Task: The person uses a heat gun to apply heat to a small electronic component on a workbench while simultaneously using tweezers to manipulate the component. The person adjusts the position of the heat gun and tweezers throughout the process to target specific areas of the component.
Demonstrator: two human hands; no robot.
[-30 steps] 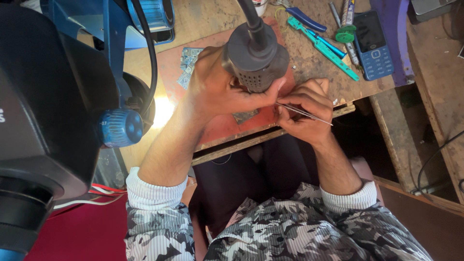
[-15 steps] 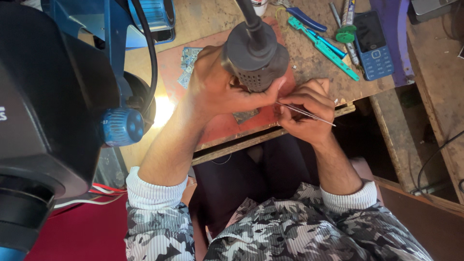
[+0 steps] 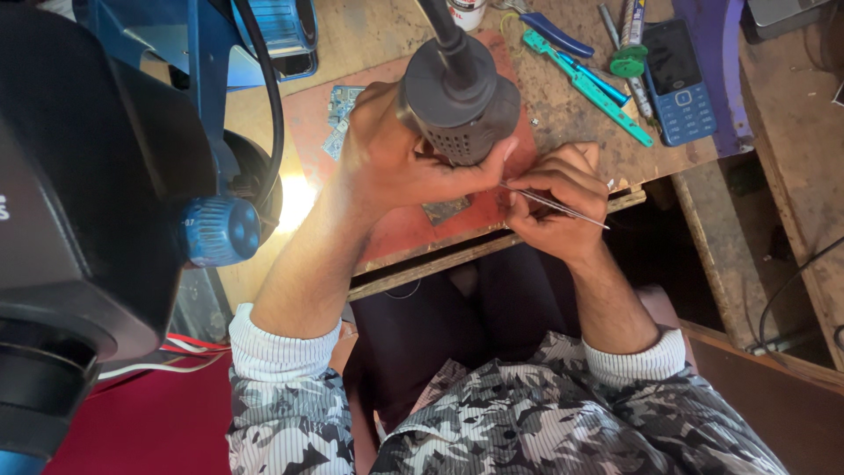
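Note:
My left hand point(image 3: 396, 163) grips a dark grey hot-air gun point(image 3: 462, 97), nozzle pointing down at a small circuit board point(image 3: 447, 209) on a red work mat point(image 3: 396, 229). My right hand point(image 3: 558, 198) pinches thin metal tweezers point(image 3: 554, 204), tips close under the gun's head beside my left thumb. The gun's black cable rises out of the top of the frame. Where the tweezer tips touch is hidden by the gun and my fingers.
A black and blue microscope point(image 3: 105, 202) fills the left side, its lamp glowing point(image 3: 294, 198). Another circuit board point(image 3: 338, 119) lies on the mat. A blue keypad phone point(image 3: 677, 84), teal tools point(image 3: 585, 79) and blue-handled pliers point(image 3: 554, 33) lie at the bench's back right.
Both hands hold the same pose over the mat; the hot-air gun has shifted very slightly. Nothing was picked up or let go.

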